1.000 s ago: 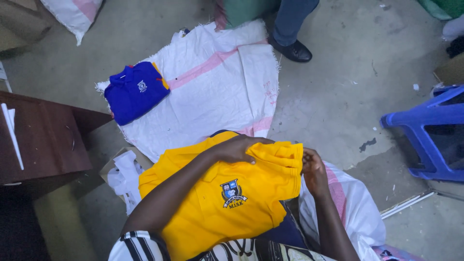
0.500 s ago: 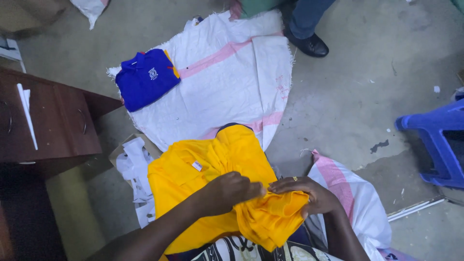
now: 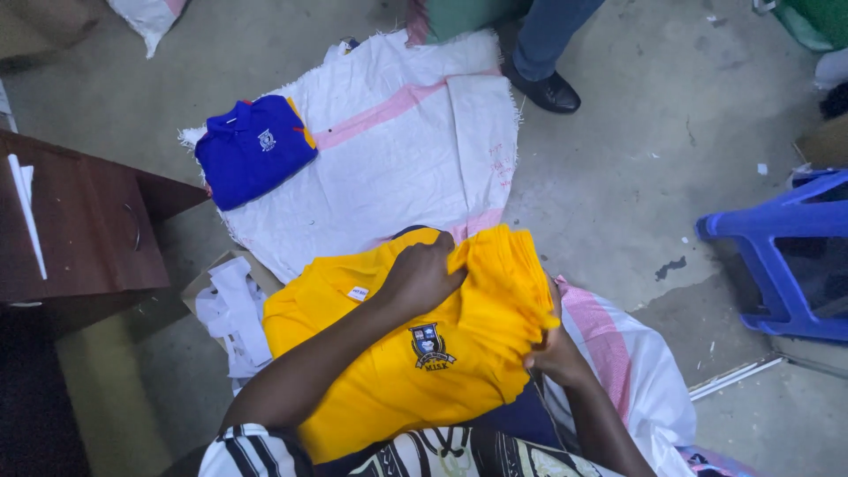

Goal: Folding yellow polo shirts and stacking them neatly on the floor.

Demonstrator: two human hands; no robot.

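yellow shirt (image 3: 442, 371): crest badge, part-folded | left hand (image 3: 422, 276) fingers pinch its fold | right hand (image 3: 552, 360) fingers grip its edge

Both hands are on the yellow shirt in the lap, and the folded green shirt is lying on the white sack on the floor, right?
Not quite: the folded shirt on the white sack is blue, not green, as the head view shows. The rest holds: the left hand and right hand are both on the yellow shirt in the lap.
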